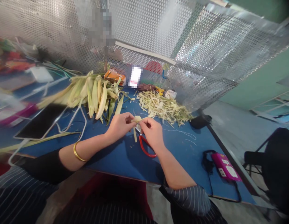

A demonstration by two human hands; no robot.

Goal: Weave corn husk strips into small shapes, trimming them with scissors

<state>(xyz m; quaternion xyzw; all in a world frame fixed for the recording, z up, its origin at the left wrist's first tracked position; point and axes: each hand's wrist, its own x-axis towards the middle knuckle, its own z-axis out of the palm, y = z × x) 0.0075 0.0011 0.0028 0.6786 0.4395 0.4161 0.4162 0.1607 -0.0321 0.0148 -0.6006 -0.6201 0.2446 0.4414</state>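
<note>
Between my two hands is a small pale piece of corn husk [137,119], with a narrow strip hanging down from it. My left hand [121,125] pinches it from the left, thumb and fingers pressed together. From the right, my right hand [152,130] pinches the same piece. Red-handled scissors [144,147] lie on the blue table just below, partly hidden by my right hand. Whole dried husks [95,96] are heaped beyond my left hand. Past my right hand lies a pile of shredded husk [163,107].
A tablet [41,121] with a white cable lies at left. Along the perforated metal screen [144,31] stand an orange pack [115,77] and a lit phone [135,76]. A pink packet [226,166] and black cable are at right. Loose thread [182,133] lies near the shreds.
</note>
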